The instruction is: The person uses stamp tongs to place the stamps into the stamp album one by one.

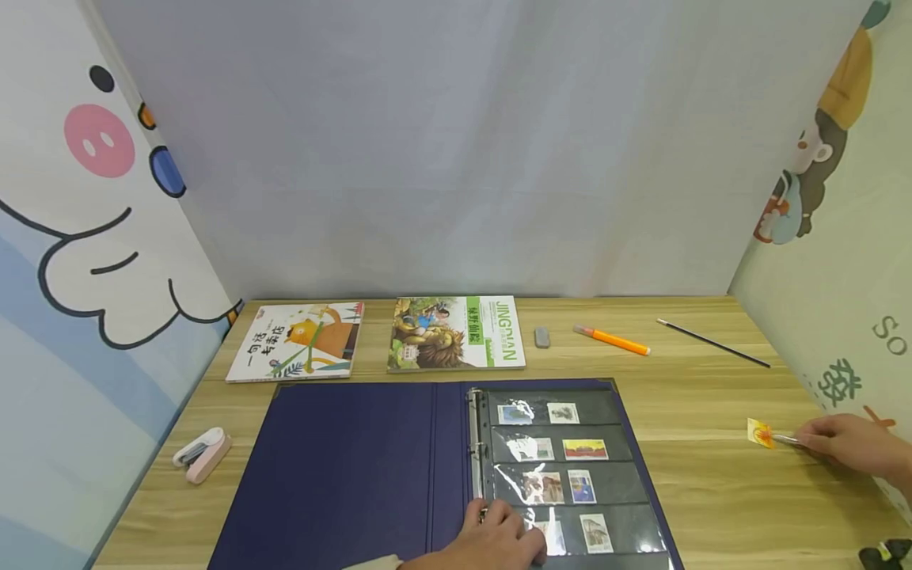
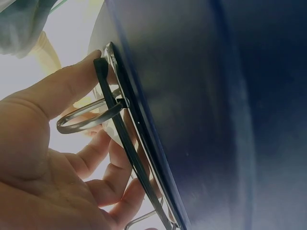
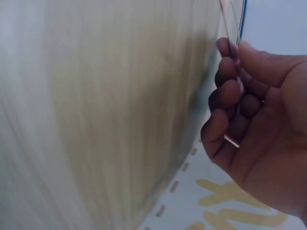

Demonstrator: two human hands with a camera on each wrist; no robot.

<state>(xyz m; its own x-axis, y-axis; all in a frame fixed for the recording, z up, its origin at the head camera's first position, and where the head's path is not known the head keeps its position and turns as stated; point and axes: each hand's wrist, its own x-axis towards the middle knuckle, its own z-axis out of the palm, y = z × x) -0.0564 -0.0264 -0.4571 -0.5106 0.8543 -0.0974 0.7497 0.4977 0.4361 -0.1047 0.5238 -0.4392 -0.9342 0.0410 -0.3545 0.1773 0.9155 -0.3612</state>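
Note:
My right hand point(image 1: 851, 445) pinches metal tweezers point(image 1: 787, 439) between thumb and fingers at the right side of the table. A small yellow and orange stamp point(image 1: 759, 433) is at the tweezers' tips. In the right wrist view the slim tweezers point(image 3: 228, 26) run up out of the curled fingers. A navy stamp album point(image 1: 349, 467) lies spread out in front of me, its black pocket page point(image 1: 606, 408) holding several stamps. My left hand point(image 1: 499, 540) rests on this page beside the binder rings. In the left wrist view, the thumb touches the page's edge near a metal ring point(image 2: 86, 125).
Behind the album lie two picture books, one white and orange point(image 1: 299, 342), one green and white point(image 1: 456, 332). A grey eraser point(image 1: 542, 338), an orange marker point(image 1: 618, 341) and a thin black brush point(image 1: 720, 343) lie right of them. A pink stapler point(image 1: 203, 454) sits at left.

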